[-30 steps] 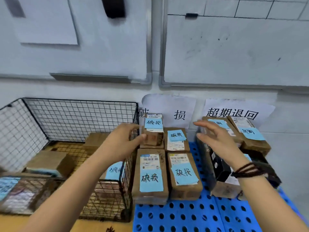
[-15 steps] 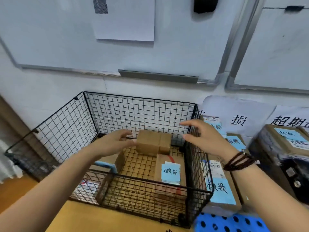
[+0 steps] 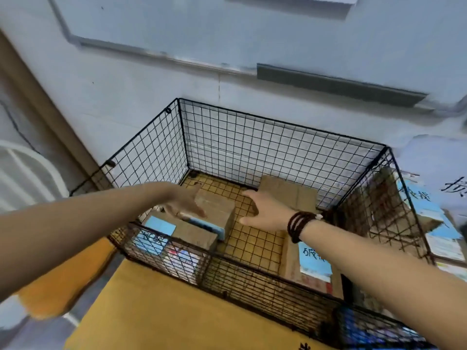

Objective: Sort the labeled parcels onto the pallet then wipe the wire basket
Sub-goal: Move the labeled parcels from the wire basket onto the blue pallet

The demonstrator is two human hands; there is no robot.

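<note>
Now the box (image 3: 218, 207) lies between two spread, empty hands inside the basket (image 3: 278, 137), left hand (image 3: 185, 202) seemingly touching it, right hand (image 3: 265, 212) just beside it.

The left forearm (image 3: 88, 218) and right forearm (image 3: 379, 258), both bare, reach forward and inward from the lower corners. The left grip (image 3: 185, 203) is blurred, fingers (image 3: 197, 210) straight and close together, pointing toward the other. The right grip (image 3: 267, 210) lies palm down near it but apart, fingers spread and relaxed, thumb out, holding nothing
</note>
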